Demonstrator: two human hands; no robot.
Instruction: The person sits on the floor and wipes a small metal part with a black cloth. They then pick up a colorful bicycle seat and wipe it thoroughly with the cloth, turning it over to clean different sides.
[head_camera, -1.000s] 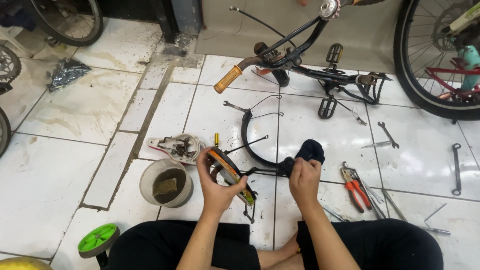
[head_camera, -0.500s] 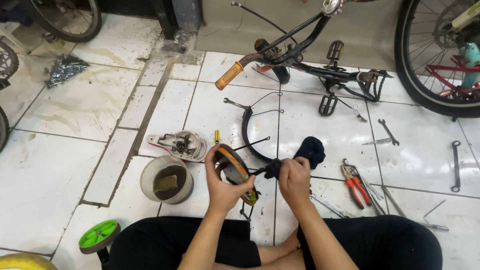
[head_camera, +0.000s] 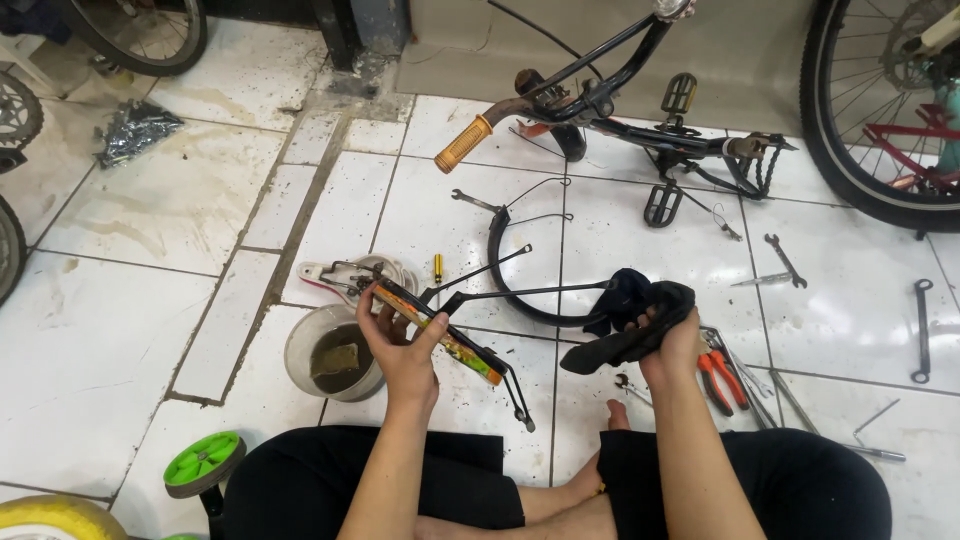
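My left hand grips a curved bicycle mudguard with a colourful strip and thin black stay rods that reach right and down. My right hand is closed around a black rag, held at the far end of one stay rod, a little right of the mudguard. Both hands hover over the white tiled floor, in front of my crossed legs in black trousers.
A small bowl of dirty liquid sits left of my left hand. Second black mudguard, bike frame with orange grip, red pliers, spanners, a large wheel and a green training wheel lie around.
My right hand with the rag has slid right, away from the left hand, along the stay rod. The left hand keeps hold of the mudguard and has tilted it slightly.
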